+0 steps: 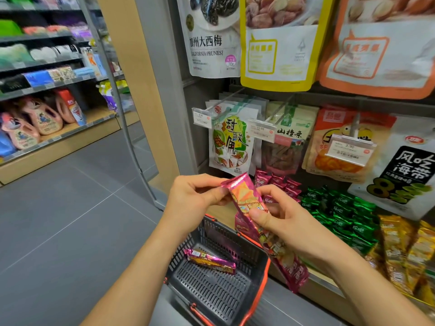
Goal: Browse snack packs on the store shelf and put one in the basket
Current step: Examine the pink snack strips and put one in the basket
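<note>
**Pink snack pack held in both hands above the basket**

A long pink snack pack (246, 198) is held in front of the store shelf (322, 282), slanting from upper left down to lower right, with its lower end hanging past the shelf's front edge. The left hand (195, 196) pinches the pack's top end between thumb and curled forefinger. The right hand (284, 222) grips it further down, with the thumb pressed across the printed front and the other fingers wrapped behind.

Directly below the hands is a dark grey shopping basket (223, 234) with orange-red handles, just beside the foot of the shelf. A second pink pack (209, 261) lies flat on its slatted bottom.

On the shelf behind the right hand lie more pink packs (280, 183), then a heap of green packs (341, 215), then gold packs (400, 250) to the right. Above them, bags hang on hooks with price tags: a tamarind bag (231, 142), a hawthorn strip bag (286, 149), an orange bag (329, 156) and a white kelp bag (404, 170). Higher up hangs a California prunes bag (209, 41)
</note>
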Motion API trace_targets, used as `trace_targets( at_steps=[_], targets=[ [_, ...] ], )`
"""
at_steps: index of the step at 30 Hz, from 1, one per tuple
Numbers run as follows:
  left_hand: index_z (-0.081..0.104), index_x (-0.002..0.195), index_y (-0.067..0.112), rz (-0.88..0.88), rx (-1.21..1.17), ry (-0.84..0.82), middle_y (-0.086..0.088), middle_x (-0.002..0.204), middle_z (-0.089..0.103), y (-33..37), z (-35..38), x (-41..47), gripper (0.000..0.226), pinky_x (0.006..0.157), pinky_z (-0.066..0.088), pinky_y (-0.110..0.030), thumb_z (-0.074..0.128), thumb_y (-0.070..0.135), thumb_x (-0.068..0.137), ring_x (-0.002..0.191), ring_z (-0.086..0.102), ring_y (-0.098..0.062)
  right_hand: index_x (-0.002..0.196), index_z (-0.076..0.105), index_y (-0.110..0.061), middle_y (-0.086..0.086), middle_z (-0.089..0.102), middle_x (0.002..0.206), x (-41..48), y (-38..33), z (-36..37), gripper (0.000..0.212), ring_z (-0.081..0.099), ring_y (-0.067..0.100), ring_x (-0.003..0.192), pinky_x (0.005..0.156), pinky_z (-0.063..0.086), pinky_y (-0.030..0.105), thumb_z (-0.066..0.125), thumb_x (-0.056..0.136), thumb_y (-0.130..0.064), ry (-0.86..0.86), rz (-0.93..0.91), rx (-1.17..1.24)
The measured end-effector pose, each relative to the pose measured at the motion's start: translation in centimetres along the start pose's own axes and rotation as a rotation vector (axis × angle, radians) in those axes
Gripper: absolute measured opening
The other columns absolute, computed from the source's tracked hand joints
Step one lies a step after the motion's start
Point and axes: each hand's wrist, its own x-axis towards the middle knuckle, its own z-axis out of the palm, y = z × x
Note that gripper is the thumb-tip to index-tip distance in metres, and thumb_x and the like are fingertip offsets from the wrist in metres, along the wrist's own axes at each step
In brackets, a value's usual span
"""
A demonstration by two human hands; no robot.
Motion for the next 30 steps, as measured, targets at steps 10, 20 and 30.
trace_targets(
  at_steps=[10,20,30],
  targets=[
    [0.075,0.091,0.028,-0.102,0.130,-0.133,-0.003,0.083,0.075,-0.2,-0.3,0.1,0.031,0.068,0.057,-0.023,0.067,-0.002,0.085,0.075,0.070,-0.018,0.113,0.054,-0.041,-0.013,0.066,0.087,-0.4,-0.4,-0.3,0.028,0.062,0.004,0.080,0.077,0.052,0.035,0.066,0.088,-0.043,0.194,-0.025,-0.453],
    [0.080,0.071,0.016,-0.148,-0.065,0.045,-0.007,0.072,0.074,-1.3,-0.3,0.9,0.028,0.060,0.054,-0.018,0.064,-0.002,0.085,0.064,0.068,-0.011,0.120,0.047,-0.051,-0.025,0.066,0.091,-1.0,-0.9,-2.2,0.051,0.062,-0.010,0.071,0.057,0.048,0.010,0.075,0.083,-0.032,-0.095,0.036,-0.437],
    [0.079,0.072,0.012,-0.341,-0.108,0.118,-0.007,0.076,0.074,-3.0,-1.7,2.2,0.022,0.065,0.057,-0.024,0.064,0.007,0.087,0.070,0.069,-0.012,0.093,0.042,-0.074,-0.031,0.059,0.105,-1.6,-0.5,-3.6,0.033,0.055,-0.014,0.098,0.080,0.047,0.008,0.064,0.088,-0.050,-0.070,0.085,-0.577]
  ],
)
